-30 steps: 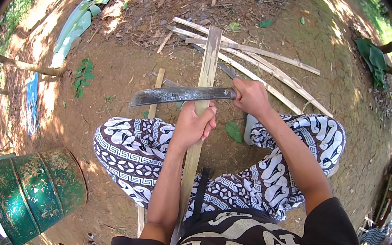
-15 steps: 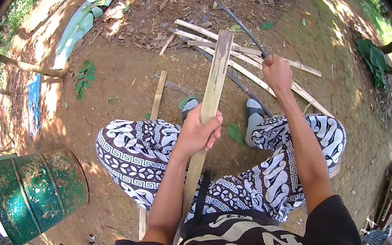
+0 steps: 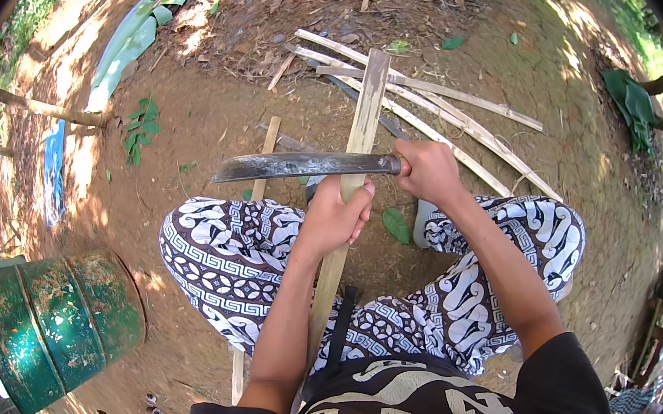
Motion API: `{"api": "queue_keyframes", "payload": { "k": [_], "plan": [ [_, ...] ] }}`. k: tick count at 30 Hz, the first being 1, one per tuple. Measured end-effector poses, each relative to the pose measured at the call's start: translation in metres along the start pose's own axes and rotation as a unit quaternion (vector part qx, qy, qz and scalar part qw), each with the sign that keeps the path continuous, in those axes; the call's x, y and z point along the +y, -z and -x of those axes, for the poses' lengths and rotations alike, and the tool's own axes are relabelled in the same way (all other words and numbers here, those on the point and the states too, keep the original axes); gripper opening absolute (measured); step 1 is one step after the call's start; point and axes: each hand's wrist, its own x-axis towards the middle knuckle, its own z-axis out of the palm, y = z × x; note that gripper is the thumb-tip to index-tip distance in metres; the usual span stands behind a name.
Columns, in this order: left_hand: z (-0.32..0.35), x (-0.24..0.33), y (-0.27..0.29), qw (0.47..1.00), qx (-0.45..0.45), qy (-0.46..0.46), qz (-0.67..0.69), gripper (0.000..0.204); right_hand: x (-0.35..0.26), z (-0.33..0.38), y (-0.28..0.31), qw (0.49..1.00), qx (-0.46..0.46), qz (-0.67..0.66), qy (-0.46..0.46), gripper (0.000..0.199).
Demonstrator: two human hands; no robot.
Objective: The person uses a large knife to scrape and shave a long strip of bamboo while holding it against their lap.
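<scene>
My left hand (image 3: 337, 220) is wrapped round a long flat wooden slat (image 3: 369, 108), which slants from beside my body up and away between my knees. In my right hand (image 3: 428, 170) is the handle of a machete (image 3: 294, 165). Its broad dark blade points left and lies across the slat, just beyond my left hand. Whether the edge touches the wood or bites into it, I cannot tell. Part of the slat's near end is hidden by my left forearm.
Several pale wooden strips (image 3: 469, 122) lie crossed on the bare soil ahead. Another short strip (image 3: 268, 153) lies by my left knee. A rusty green drum (image 3: 59, 328) rests at the left. A leafy sprig (image 3: 144, 130) and a blue sheet (image 3: 55, 169) are farther off.
The machete has swung from pointing far away at the right to lying crosswise over the slat. My right hand moved left and nearer. My left hand keeps its hold.
</scene>
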Motion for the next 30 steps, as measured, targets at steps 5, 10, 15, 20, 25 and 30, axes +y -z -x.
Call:
{"api": "queue_keyframes", "payload": {
  "k": [5, 10, 15, 20, 25, 30],
  "plan": [
    [0.000, 0.001, 0.002, 0.999, 0.003, -0.035, 0.017, 0.012, 0.027, -0.012, -0.006, 0.999, 0.049, 0.009, 0.005, 0.013],
    [-0.005, 0.006, 0.004, 0.999, 0.018, -0.037, 0.002, 0.014, 0.032, -0.023, -0.001, 0.996, 0.077, 0.024, -0.028, 0.017],
    [0.006, 0.018, 0.008, 1.000, 0.022, -0.019, 0.010, 0.012, 0.020, -0.026, 0.004, 0.996, 0.087, 0.009, -0.013, 0.015],
    [0.019, 0.038, -0.001, 0.999, 0.041, -0.020, -0.017, 0.013, -0.013, -0.029, 0.016, 0.995, 0.091, -0.013, 0.031, 0.013],
    [0.023, 0.059, -0.012, 0.995, 0.059, -0.026, -0.070, 0.014, -0.027, -0.038, 0.047, 0.996, 0.075, 0.015, 0.036, 0.014],
    [0.035, 0.076, -0.018, 0.995, 0.058, -0.009, -0.085, 0.019, -0.035, -0.041, 0.072, 0.999, 0.031, -0.014, -0.006, 0.014]
  ]
}}
